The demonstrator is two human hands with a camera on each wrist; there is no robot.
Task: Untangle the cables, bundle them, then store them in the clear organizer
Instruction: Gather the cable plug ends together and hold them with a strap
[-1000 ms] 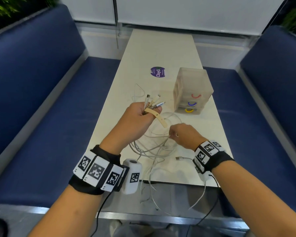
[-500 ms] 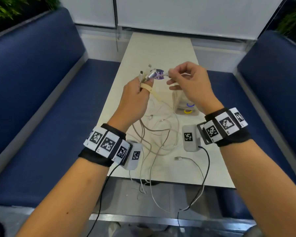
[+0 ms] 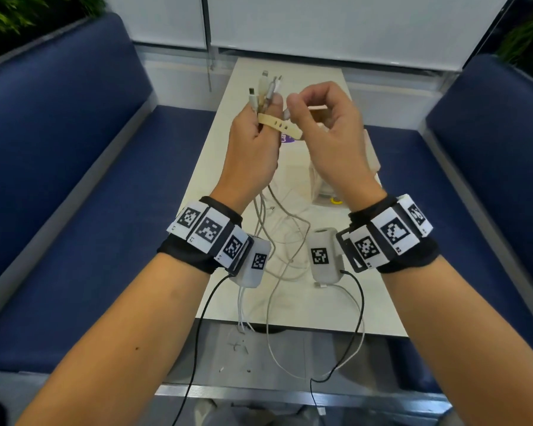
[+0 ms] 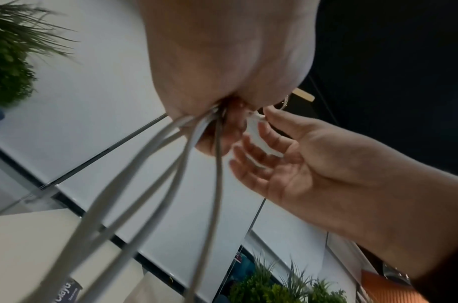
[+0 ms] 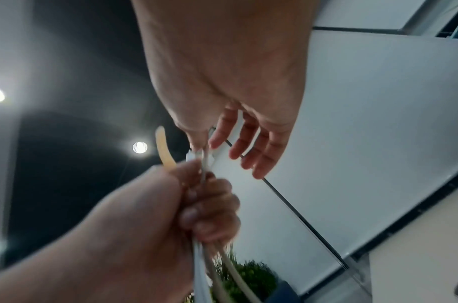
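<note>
Raised higher than half a second ago and brought close together above the table [image 3: 216,167]. Left hand [image 3: 253,155] fisted round the cables [image 3: 268,90], plugs sticking up toward 12 o'clock, cords hanging down to the tangle at 6 o'clock, beige strap [image 3: 279,127] looped at the thumb and trailing toward 4 o'clock. Right hand [image 3: 326,133] just at 3 o'clock of it, thumb and forefinger pinching a cable end, other fingers loosely spread; clear organizer [image 3: 371,155] mostly hidden behind that hand.

Head camera looked down toward 12 o'clock over the tabletop [image 3: 290,315]; both wrist cameras looked upward, close, sharing the hands [image 3: 293,130].
</note>
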